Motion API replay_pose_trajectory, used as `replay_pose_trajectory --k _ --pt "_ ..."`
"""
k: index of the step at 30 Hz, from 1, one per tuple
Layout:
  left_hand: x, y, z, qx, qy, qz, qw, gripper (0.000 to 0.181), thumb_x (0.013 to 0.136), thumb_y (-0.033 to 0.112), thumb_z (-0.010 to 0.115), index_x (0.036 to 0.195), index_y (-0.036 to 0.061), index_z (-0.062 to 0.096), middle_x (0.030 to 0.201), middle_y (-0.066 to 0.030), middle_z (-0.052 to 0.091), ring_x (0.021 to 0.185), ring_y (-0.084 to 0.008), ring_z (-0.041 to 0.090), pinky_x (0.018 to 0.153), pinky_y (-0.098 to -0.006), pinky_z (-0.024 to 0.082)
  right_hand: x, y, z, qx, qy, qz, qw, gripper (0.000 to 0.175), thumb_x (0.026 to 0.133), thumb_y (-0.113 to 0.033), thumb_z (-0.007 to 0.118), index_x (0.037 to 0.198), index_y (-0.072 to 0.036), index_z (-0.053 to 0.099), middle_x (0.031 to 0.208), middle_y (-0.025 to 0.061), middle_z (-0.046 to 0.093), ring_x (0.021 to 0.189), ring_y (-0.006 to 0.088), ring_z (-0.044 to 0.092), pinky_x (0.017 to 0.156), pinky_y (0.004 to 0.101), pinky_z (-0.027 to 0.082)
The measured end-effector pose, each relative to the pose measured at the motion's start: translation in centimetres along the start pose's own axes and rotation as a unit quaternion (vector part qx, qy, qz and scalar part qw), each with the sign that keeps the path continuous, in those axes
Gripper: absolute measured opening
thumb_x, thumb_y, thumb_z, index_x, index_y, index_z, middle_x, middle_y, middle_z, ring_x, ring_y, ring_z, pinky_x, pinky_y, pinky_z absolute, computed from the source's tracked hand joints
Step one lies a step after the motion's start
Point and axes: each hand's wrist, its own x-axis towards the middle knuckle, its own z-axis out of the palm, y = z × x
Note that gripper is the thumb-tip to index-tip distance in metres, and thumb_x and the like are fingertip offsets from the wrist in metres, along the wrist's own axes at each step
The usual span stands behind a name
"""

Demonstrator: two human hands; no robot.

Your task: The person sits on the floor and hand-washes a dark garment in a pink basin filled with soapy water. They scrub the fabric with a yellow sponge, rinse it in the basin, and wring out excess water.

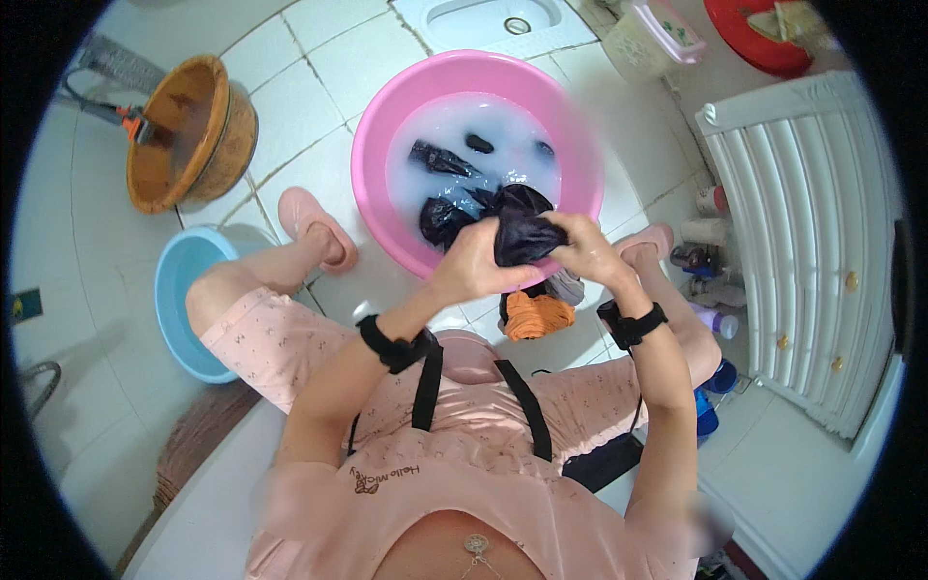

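Both of my hands grip a bunched, wet black cloth [525, 235] over the near rim of a pink plastic basin [373, 167]. My left hand [471, 261] holds its left side, thumb pointing right along the rim. On the other side, my right hand [586, 246] pinches the fabric. Cloudy, bluish-white water [500, 109] fills the bottom of the basin. More black fabric [442, 217] lies partly sunk in it, and smaller dark pieces [478, 143] show at the surface. What garment the cloth belongs to, I cannot tell.
Folded orange cloth [538, 316] and grey cloth [565, 288] sit on the tiles below the near rim. A light-blue basin [165, 290] and a brown tub [239, 148] stand at left. Bottles [714, 320] line a white slatted cabinet door [797, 239] at right. A squat toilet [478, 25] lies beyond.
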Motion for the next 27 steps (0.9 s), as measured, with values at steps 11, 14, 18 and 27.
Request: replay_pose_trajectory --k 11,14,18,27 --pt "2.4 -2.7 -4.0 -0.095 0.009 -0.169 0.981 0.036 0.079 0.011 0.071 0.11 -0.0061 0.06 0.096 -0.0043 0.067 0.084 -0.0104 0.059 0.078 -0.0267 0.05 2.1 -3.5 -2.4 0.09 0.167 -0.097 0.977 0.028 0.072 0.0 0.067 0.1 0.002 0.065 0.089 0.0036 0.063 0.087 0.0113 0.058 0.083 0.0264 0.045" --pt "2.9 -1.1 -4.0 -0.044 0.112 -0.121 0.985 0.04 0.074 0.007 0.07 0.111 -0.0056 0.059 0.096 -0.0108 0.068 0.086 -0.0154 0.063 0.08 -0.0294 0.05 2.1 -1.7 -3.3 -0.024 0.212 -0.063 0.975 0.044 0.073 -0.002 0.069 0.116 -0.001 0.058 0.098 0.0047 0.061 0.093 0.0144 0.057 0.085 0.0285 0.045" --pt "2.1 -1.1 -0.4 0.038 0.162 -0.087 0.982 0.059 0.071 0.016 0.069 0.118 -0.0054 0.041 0.106 -0.026 0.062 0.101 -0.0389 0.062 0.088 -0.042 0.048 -0.3 1.6 -0.5 0.189 0.095 0.109 0.971 0.06 0.082 -0.012 0.067 0.136 -0.007 0.041 0.117 0.0108 0.056 0.102 0.0217 0.056 0.089 0.0365 0.047" --pt "-2.5 -2.2 7.4 0.27 -0.059 0.053 0.96 0.049 0.07 0.001 0.06 0.116 -0.01 0.048 0.116 -0.0281 0.044 0.113 -0.0436 0.043 0.099 -0.0479 0.037 -3.6 5.2 6.9 0.7 0.178 0.227 0.654 0.027 0.092 -0.019 0.058 0.113 -0.002 0.056 0.104 0.0097 0.063 0.093 0.0238 0.063 0.081 0.0368 0.054"
